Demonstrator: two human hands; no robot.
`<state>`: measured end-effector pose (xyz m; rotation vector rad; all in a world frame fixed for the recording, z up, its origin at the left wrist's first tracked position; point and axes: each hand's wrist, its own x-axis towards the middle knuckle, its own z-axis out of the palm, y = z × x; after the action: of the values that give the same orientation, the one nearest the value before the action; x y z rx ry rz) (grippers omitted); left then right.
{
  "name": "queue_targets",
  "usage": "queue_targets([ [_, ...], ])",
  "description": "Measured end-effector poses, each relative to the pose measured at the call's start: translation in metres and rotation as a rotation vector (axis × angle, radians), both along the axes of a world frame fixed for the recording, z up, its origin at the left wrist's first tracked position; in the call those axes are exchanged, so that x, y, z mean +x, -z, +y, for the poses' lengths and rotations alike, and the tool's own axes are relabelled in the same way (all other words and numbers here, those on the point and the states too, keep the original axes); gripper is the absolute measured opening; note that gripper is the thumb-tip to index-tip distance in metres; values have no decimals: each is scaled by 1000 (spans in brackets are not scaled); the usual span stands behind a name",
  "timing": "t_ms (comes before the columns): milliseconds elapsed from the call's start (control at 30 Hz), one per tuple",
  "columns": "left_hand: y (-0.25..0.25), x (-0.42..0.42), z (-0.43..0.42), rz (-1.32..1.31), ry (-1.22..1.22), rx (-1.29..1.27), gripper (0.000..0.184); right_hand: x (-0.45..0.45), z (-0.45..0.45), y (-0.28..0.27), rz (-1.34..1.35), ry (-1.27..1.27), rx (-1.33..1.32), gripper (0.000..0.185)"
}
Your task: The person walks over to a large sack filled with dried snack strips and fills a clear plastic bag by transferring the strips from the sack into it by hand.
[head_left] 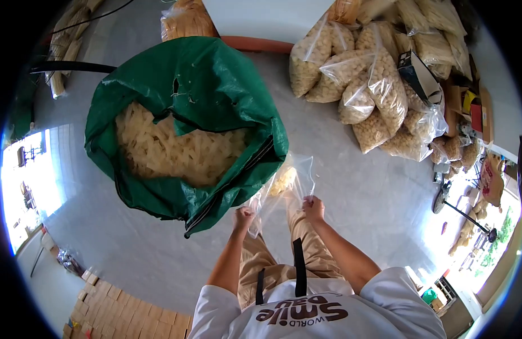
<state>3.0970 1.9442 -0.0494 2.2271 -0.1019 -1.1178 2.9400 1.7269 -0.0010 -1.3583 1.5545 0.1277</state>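
A clear plastic bag [299, 169] hangs in front of my legs, with some pale yellowish pieces [283, 182] inside it. My left hand [244, 216] is closed on the bag's left side, close to the rim of the big green sack. Gripping the right side of the same bag is my right hand [313, 208], fingers closed. The large green sack [216, 79] stands just ahead and to the left, its mouth wide and its zipped edge folded over. Pale, flat strips [176, 150] fill it.
Filled clear bags of pale chunks [379, 85] are heaped at the back right, with a black box [419, 76] on them. An orange-tinted bag [186, 21] lies behind the sack. Many brown blocks [125, 311] cover the floor at the lower left. A fan [439, 198] stands at the right.
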Motion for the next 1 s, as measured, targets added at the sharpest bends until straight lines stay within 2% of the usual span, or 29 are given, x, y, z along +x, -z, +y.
queue_targets([
  [67, 21, -5, 10, 87, 148, 18, 30, -8, -5, -3, -58, 37, -5, 13],
  [100, 20, -8, 15, -131, 224, -2, 17, -13, -10, -9, -57, -76, -139, 14],
  [133, 13, -5, 15, -135, 218, 3, 17, -12, -13, -19, -57, -189, -276, 15],
  [200, -6, 3, 12, -384, -39, 18, 4, -10, -19, -49, -49, -209, -267, 15],
  [233, -16, 7, 10, -522, -79, 141, 6, -7, -20, -60, -36, -225, -261, 14],
  [333, -30, 24, 20, -527, -55, 145, 5, -5, -12, -67, -68, -272, -280, 17],
  [367, -35, 26, 25, -372, -15, 169, 7, -3, -12, -65, -69, -276, -279, 17],
  [400, -36, 27, 24, -371, -18, 171, 7, -2, -12, -59, -46, -327, -263, 20],
  [467, -36, 28, 20, -145, -143, 15, 9, -1, -12, -50, -20, -380, -248, 24],
  [600, -29, 14, 15, -239, -128, 56, 11, 15, -13, -47, 35, -418, -279, 42],
  [667, -39, 13, 9, -167, -111, 121, 20, 21, -14, -52, 53, -428, -301, 49],
  [700, -39, 12, 10, -148, -109, 129, 31, 22, -16, -54, 51, -489, -320, 54],
  [733, -41, 9, 10, -148, -115, 126, 31, 24, -17, -56, 48, -551, -338, 60],
  [800, -42, 4, 15, -113, -156, 125, 43, 29, -18, -60, 38, -578, -361, 63],
  [833, -43, 2, 17, -115, -162, 127, 43, 32, -18, -62, 28, -599, -379, 67],
  [900, -45, -4, 20, -123, -178, 161, 59, 36, -19, -65, 19, -613, -381, 68],
  [1000, -53, -8, 24, -194, -162, 136, 65, 43, -18, -70, -20, -615, -434, 69],
])
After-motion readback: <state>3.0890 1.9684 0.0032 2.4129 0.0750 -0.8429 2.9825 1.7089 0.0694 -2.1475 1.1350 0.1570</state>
